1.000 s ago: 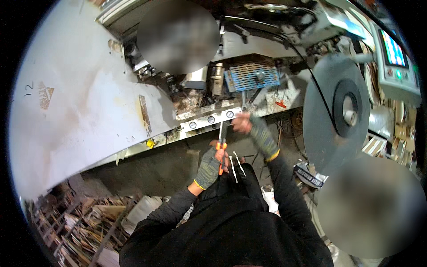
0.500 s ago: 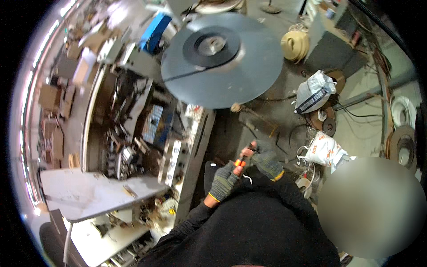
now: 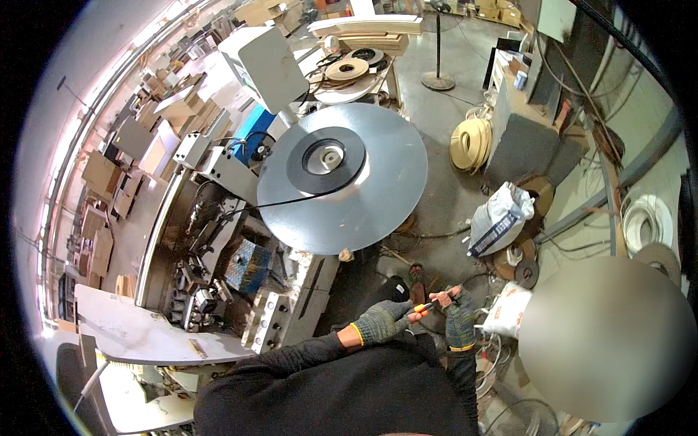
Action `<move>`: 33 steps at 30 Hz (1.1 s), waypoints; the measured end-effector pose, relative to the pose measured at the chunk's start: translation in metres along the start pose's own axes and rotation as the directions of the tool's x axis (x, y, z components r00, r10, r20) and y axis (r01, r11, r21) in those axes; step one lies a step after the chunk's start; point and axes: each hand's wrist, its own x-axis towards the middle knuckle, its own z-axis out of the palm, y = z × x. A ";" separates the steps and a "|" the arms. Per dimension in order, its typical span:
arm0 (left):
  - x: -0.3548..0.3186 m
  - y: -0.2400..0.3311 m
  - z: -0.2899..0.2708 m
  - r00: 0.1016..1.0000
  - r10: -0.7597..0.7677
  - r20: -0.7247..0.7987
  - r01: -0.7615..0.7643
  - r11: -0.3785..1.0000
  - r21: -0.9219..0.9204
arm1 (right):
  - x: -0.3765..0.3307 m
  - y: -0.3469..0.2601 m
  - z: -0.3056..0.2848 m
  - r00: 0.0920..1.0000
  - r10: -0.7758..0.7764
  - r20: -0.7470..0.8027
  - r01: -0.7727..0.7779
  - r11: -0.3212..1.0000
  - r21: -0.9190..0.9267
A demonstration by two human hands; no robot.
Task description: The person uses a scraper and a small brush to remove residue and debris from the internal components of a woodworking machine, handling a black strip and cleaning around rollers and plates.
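Observation:
Both my hands wear grey knitted gloves with yellow cuffs and bare fingertips, and they meet low in front of my body. My left hand (image 3: 383, 322) is closed round a slim orange-and-black hand tool (image 3: 424, 308); its exact kind is too small to tell. Just to the right, my right hand (image 3: 459, 323) has its fingers curled near the tool's dark end. A small dark piece shows at those fingertips, and I cannot make out what it is. Beyond the hands stands a large grey disc (image 3: 385, 211) with a black coil of strip (image 3: 297, 168) on it.
At the left is a machine with a white control panel (image 3: 265, 322) and a pale worktop (image 3: 109, 327). A white sack (image 3: 502, 218), rolls of strip (image 3: 471, 144) and loose cables lie along the right. Stacked boards (image 3: 363, 27) stand at the back.
The view has tilted upward and turned, bringing more of the far room in. My hands now sit lower and farther right in it, still together at the orange-and-black tool.

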 end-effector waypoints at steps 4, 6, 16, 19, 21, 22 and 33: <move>0.074 0.001 -0.025 0.999 0.026 0.020 -0.026 0.999 -0.048 | 0.083 -0.022 -0.018 0.996 0.013 0.085 -0.003 0.993 -0.115; 0.121 -0.006 -0.027 0.996 -0.056 0.073 0.070 0.976 -0.205 | 0.131 -0.037 -0.021 0.994 0.078 0.077 -0.070 0.993 -0.098; 0.406 0.012 -0.141 0.998 -0.003 -0.061 -0.020 0.929 -0.369 | 0.454 -0.148 -0.045 0.986 0.037 0.161 0.015 0.951 -0.310; 0.453 -0.003 -0.150 0.976 -0.003 -0.216 -0.072 0.939 -0.337 | 0.524 -0.167 -0.032 0.963 0.009 0.271 0.094 0.927 -0.363; 0.480 0.000 -0.183 0.962 0.037 -0.269 -0.105 0.964 -0.243 | 0.573 -0.157 -0.044 0.967 -0.038 0.251 0.101 0.965 -0.243; 0.486 0.000 -0.197 0.956 0.037 -0.291 -0.099 0.974 -0.204 | 0.610 -0.144 -0.060 0.988 0.058 0.145 -0.010 0.949 -0.316; 0.603 -0.068 -0.272 0.754 -0.471 -0.457 0.292 0.864 -0.410 | 0.953 -0.039 -0.167 0.953 0.303 0.017 -0.303 0.953 0.004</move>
